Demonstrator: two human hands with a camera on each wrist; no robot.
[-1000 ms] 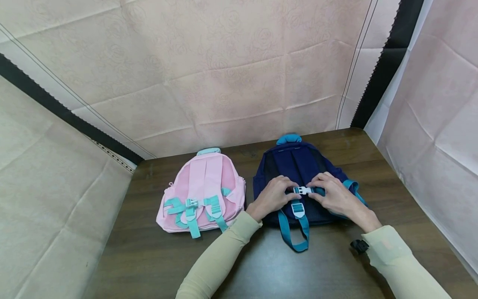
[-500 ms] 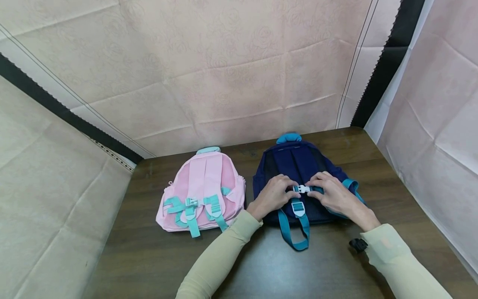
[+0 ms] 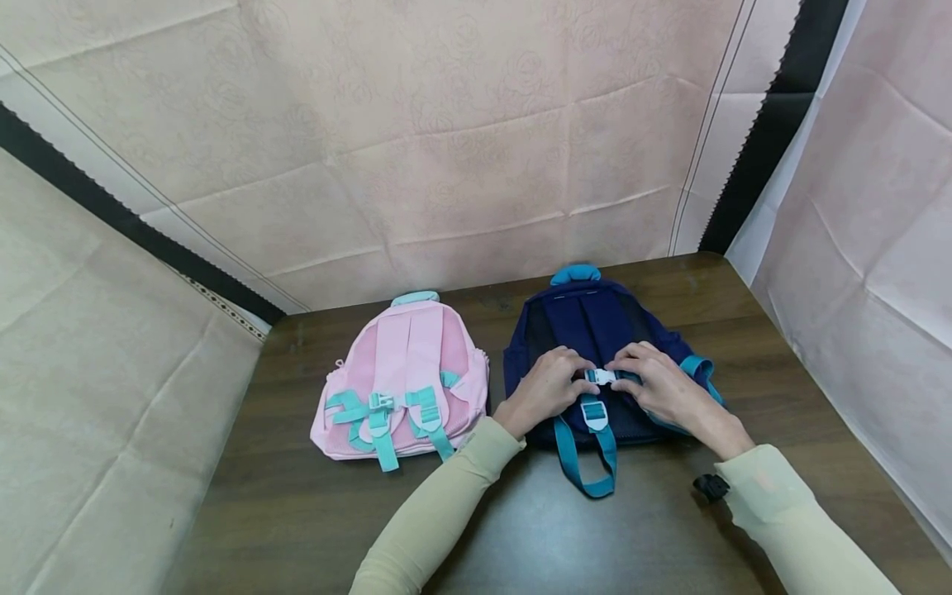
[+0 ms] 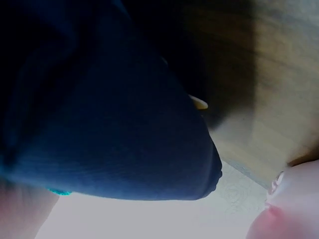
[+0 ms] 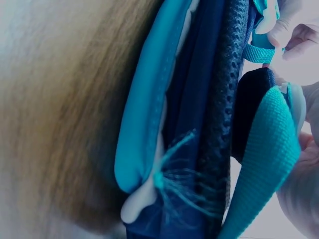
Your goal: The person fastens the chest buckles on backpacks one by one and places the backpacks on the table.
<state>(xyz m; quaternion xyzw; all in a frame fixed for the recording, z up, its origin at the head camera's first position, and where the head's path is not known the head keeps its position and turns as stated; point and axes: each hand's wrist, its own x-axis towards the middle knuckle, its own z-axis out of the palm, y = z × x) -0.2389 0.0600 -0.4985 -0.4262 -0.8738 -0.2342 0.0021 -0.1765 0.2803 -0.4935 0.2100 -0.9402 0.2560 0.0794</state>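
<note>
A navy backpack (image 3: 576,318) lies back panel up on the table, with teal webbing straps. Over its lower middle, my left hand (image 3: 549,387) pinches the left end of a white side-release buckle (image 3: 601,377) between thumb and fingers. From the other side my right hand (image 3: 658,387) pinches the buckle's right end and its teal strap. The two buckle halves sit pressed together in the head view. Below hangs a teal strap loop (image 3: 587,475) with a white adjuster (image 3: 593,415). Navy fabric (image 4: 109,124) fills much of the left wrist view; teal webbing (image 5: 266,154) shows close up in the right.
To the left lies a pink backpack (image 3: 416,355) with mint straps, a narrow strip of table between the two bags. The brown wooden table (image 3: 312,529) ends at a fabric backdrop (image 3: 446,149). A small black object (image 3: 711,487) sits by the right sleeve cuff.
My right hand has shifted slightly left, and the dark gap within the white buckle has closed up. My left hand and both backpacks have stayed nearly still.
</note>
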